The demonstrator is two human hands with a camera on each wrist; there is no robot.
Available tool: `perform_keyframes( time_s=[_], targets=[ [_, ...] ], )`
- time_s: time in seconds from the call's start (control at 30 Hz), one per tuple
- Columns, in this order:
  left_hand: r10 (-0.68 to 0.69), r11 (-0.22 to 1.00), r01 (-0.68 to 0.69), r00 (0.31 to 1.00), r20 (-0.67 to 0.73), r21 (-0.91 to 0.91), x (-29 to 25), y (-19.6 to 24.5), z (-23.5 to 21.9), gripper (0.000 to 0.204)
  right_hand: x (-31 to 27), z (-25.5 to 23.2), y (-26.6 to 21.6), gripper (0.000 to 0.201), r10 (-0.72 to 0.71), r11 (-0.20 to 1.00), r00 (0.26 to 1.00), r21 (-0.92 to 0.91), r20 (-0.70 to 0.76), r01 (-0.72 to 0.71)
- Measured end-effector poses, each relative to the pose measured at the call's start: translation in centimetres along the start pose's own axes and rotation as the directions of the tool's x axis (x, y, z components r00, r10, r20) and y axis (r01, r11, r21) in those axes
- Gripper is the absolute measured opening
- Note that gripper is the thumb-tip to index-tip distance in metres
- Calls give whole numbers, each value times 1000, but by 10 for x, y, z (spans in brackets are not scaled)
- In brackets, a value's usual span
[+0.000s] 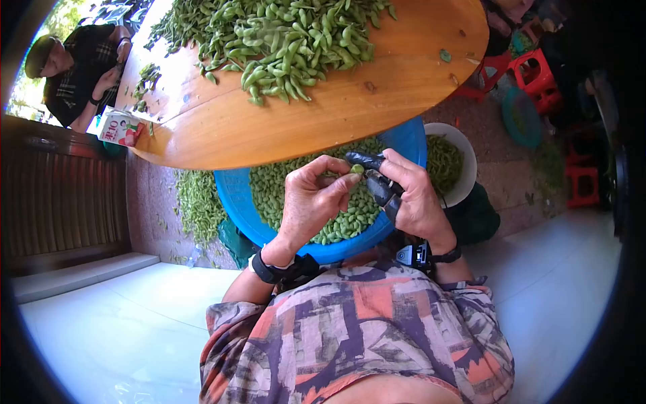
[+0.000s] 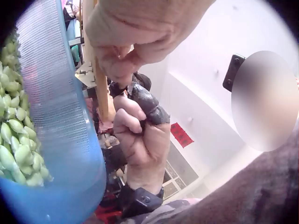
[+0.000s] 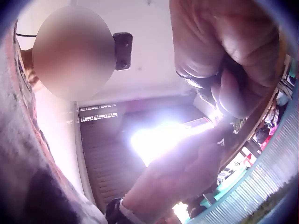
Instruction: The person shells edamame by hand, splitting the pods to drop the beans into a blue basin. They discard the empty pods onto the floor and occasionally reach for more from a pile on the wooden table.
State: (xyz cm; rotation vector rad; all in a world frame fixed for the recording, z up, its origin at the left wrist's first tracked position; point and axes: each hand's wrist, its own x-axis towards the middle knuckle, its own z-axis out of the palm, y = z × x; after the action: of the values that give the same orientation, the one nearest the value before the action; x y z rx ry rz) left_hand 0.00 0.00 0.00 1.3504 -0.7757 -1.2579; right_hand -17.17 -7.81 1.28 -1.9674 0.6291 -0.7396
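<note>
right above the blue basin (image 1: 235, 195) of shelled beans (image 1: 269, 188), both hands meet. left hand (image 1: 311, 202) has its fingers curled in, pinching a small green pod (image 1: 357, 169) at the tips; right hand (image 1: 414, 198), with dark covers on thumb and fingers, pinches the same pod from the other side. unshelled pods (image 1: 282, 40) heap on the wooden table (image 1: 377, 94) beyond; a white bowl (image 1: 464, 151) sits beside the basin.

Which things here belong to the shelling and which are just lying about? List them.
In the job:
left hand and right hand, both pinching one green pod
blue basin of shelled beans
pile of pods on the wooden table
white bowl of pods

Lying about:
carton
red stools
</note>
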Motion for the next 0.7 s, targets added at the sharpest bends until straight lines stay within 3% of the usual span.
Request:
perform_keyframes(
  time_s=[0.3, 0.37, 0.4, 0.43, 0.47, 0.5, 0.57, 0.63, 0.7],
  targets=[
    [60, 997, -58, 998, -24, 51, -3, -8, 1, 7, -6, 1, -2, 26, 35, 998, 998, -60, 45, -32],
    [-10, 988, 25, 996, 94, -151, -2, -9, -2, 7, -3, 7, 0, 22, -44, 998, 996, -44, -74, 40],
    [-11, 988, 25, 995, 95, -151, -2, -10, -3, 7, -5, 6, 1, 22, -43, 998, 996, -45, -74, 40],
    [-74, 945, 128, 980, 187, -300, -2, -11, -4, 6, -7, 4, 3, 18, 136, 959, 991, 249, 13, -134],
    [-119, 870, 239, 951, 285, -431, -2, -12, -6, 6, -8, 3, 5, 16, 277, 807, 950, 500, 147, -313],
    [-121, 870, 240, 951, 285, -431, -1, -14, -8, 6, -10, 3, 8, 16, 278, 807, 949, 501, 147, -314],
    [-100, 714, 386, 882, 460, -584, 3, -22, -14, 5, -12, 3, 15, 22, 270, 436, 912, 806, 308, -401],
    [-95, 700, 395, 877, 471, -595, 6, -27, -15, 5, -11, 4, 13, 26, 290, 430, 902, 799, 319, -421],
    [-93, 710, 395, 873, 478, -583, 7, -30, -15, 3, -13, 6, 12, 24, 313, 570, 917, 723, 248, -390]
  ],
)
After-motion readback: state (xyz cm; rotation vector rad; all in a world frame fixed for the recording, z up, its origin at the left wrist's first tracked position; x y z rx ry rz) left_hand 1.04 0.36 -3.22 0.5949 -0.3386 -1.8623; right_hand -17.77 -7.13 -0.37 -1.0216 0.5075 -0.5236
